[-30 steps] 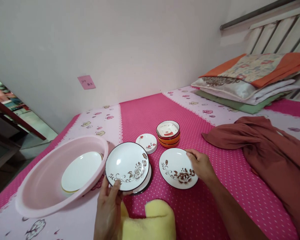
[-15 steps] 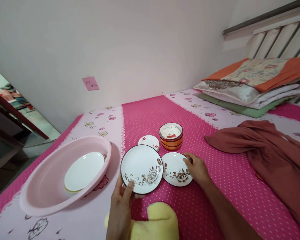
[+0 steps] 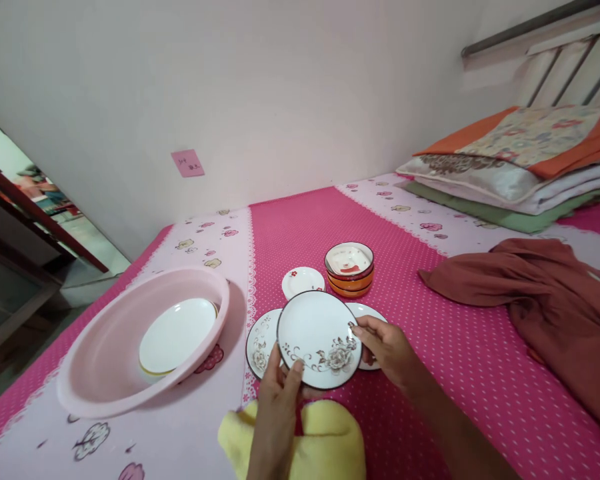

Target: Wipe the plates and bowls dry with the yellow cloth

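Observation:
Between my two hands is a white plate (image 3: 315,330) with a dark rim and brown flowers, raised a little above the bed. My left hand (image 3: 280,393) grips its lower left edge, thumb on top. On its right edge, my right hand (image 3: 385,347) pinches the rim. Partly covered by it, a similar flowered plate (image 3: 261,341) lies to the left and another flowered plate (image 3: 367,310) to the right. Behind are a small white dish (image 3: 300,281) with red flowers and a stack of orange bowls (image 3: 351,283). A yellow plush cloth (image 3: 335,433) lies below my hands.
A pink basin (image 3: 95,340) with a white plate (image 3: 180,333) inside stands at left. Folded bedding and pillows (image 3: 505,173) are piled at the back right, in front of which lies a reddish-brown garment (image 3: 535,307). The wall (image 3: 280,100) bounds the bed behind.
The held plate has moved right, now overlapping the right-hand plate and uncovering another plate at left. My right hand has left the right-hand plate and taken the held plate's rim.

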### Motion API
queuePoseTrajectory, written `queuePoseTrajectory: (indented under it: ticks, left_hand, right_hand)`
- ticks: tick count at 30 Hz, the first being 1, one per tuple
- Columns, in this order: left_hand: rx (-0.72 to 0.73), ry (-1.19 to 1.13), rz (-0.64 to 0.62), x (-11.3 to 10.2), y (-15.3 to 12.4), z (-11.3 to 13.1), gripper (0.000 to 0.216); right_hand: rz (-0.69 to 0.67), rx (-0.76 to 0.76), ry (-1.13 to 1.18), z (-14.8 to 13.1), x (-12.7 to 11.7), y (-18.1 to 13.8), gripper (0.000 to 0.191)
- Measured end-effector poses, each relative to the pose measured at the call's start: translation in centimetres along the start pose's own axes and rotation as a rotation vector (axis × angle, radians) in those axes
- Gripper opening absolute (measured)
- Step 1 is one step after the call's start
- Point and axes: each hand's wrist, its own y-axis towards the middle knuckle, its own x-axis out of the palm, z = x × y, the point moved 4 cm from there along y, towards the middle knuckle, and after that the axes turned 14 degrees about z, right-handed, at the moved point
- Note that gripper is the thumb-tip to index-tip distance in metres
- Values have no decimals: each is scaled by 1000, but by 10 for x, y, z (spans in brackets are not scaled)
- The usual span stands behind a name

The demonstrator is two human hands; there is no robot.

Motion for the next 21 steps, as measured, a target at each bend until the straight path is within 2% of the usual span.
queuePoseTrajectory:
  ticks: [3, 5, 7, 9, 11, 13, 16, 21]
  left_hand:
    - [6, 66, -85, 5, 0, -8, 80]
    - [75, 135, -81, -3, 6, -2, 65]
    - [198, 203, 23, -25, 17, 14, 51]
    - [324, 271, 212, -55, 30, 33, 46]
    - [354, 342, 346, -82, 42, 45, 47]
    - [316, 365, 407, -99, 51, 48, 52]
    - [250, 330, 408, -103, 59, 44, 56]
    - [197, 265, 341, -89, 65, 34, 52]
  right_hand:
    - [52, 15, -77, 2, -22, 8, 41]
    - [98, 16, -133, 3, -37, 15, 42]
    - [155, 9, -181, 5, -50, 20, 42]
    - [202, 9, -215, 10, -59, 25, 42]
    - [228, 15, -233, 16, -65, 29, 41]
    - [237, 25, -242, 24, -67, 32, 41]
    - [245, 43, -247, 32, -69, 36, 43]
    - [254, 58, -255, 37, -70, 39, 48]
